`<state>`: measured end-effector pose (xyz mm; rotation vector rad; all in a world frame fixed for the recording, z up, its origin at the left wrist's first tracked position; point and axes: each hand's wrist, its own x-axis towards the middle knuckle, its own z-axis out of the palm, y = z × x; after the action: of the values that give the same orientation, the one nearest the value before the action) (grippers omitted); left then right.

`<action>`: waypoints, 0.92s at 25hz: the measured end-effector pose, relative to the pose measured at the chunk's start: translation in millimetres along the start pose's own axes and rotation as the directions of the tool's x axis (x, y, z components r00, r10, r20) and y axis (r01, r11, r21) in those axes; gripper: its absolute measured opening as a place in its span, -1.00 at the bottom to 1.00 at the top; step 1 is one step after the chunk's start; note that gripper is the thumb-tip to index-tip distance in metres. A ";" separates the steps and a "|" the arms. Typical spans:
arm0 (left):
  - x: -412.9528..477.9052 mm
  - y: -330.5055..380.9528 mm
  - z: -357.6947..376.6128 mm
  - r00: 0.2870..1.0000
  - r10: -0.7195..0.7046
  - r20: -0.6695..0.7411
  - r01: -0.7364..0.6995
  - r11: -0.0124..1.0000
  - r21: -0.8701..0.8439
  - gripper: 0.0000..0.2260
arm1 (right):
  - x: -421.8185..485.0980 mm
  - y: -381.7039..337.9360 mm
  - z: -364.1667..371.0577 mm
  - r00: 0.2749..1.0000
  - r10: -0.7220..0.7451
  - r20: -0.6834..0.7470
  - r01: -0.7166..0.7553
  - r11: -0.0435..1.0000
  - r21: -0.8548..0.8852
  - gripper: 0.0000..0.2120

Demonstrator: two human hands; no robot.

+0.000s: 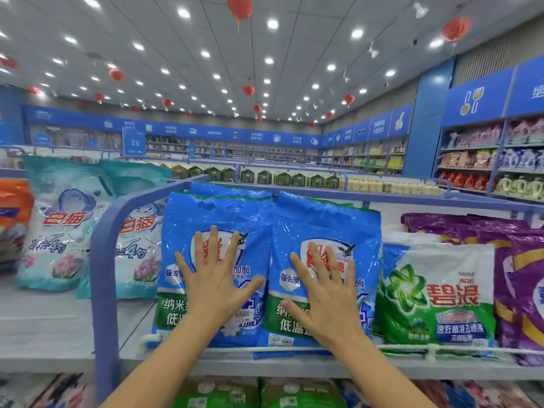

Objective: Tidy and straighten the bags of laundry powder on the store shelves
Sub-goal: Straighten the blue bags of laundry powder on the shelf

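Observation:
Two blue laundry powder bags stand side by side on the top shelf, leaning back. My left hand point(213, 278) lies flat with fingers spread on the front of the left blue bag point(206, 219). My right hand point(322, 293) presses flat in the same way on the right blue bag point(329, 225). More blue bags stand behind them. The white front rail point(412, 348) holds the bags' bottom edges.
A green and white bag point(441, 293) and purple bags point(518, 260) stand to the right. Pale teal bags point(64, 228) sit to the left, beyond a blue shelf frame post point(103, 260). Lower shelves hold more bags. Aisles of other goods fill the background.

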<state>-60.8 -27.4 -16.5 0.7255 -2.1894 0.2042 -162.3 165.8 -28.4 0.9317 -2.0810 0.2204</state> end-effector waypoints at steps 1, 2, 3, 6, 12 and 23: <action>1.3 -2.7 -3.6 0.999 0.036 -0.027 -0.036 0.999 0.000 -0.20 | -0.4 -3.3 -3.0 1.000 0.002 -0.022 -0.001 1.000 0.004 -0.29; 1.0 -7.6 -5.9 0.994 0.098 -0.054 -0.098 0.995 0.009 -0.23 | -1.9 -7.6 -4.4 0.999 -0.008 -0.047 0.009 1.000 0.013 -0.29; 0.0 -13.8 -5.8 0.986 0.157 -0.061 -0.156 0.988 0.021 -0.28 | -4.0 -12.1 -5.0 0.997 -0.038 -0.066 0.039 0.999 0.017 -0.30; 1.2 -29.8 3.8 0.978 0.204 -0.048 -0.201 0.978 0.059 -0.34 | -7.7 -20.7 3.0 0.987 -0.142 -0.078 0.141 0.990 -0.009 -0.35; -10.5 -27.2 -8.8 0.970 0.198 -0.145 -0.206 0.977 -0.047 -0.41 | -8.9 -23.5 0.9 0.987 -0.133 -0.087 0.134 0.991 0.004 -0.35; -64.1 -29.0 7.5 0.986 0.161 0.036 -0.163 0.986 0.038 -0.40 | -29.1 -32.0 14.0 0.996 -0.075 -0.052 0.075 0.997 0.005 -0.38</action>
<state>-16.4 -26.3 -71.6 0.5767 -2.2829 0.3227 -137.9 152.5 -64.4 0.9960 -1.9956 0.2100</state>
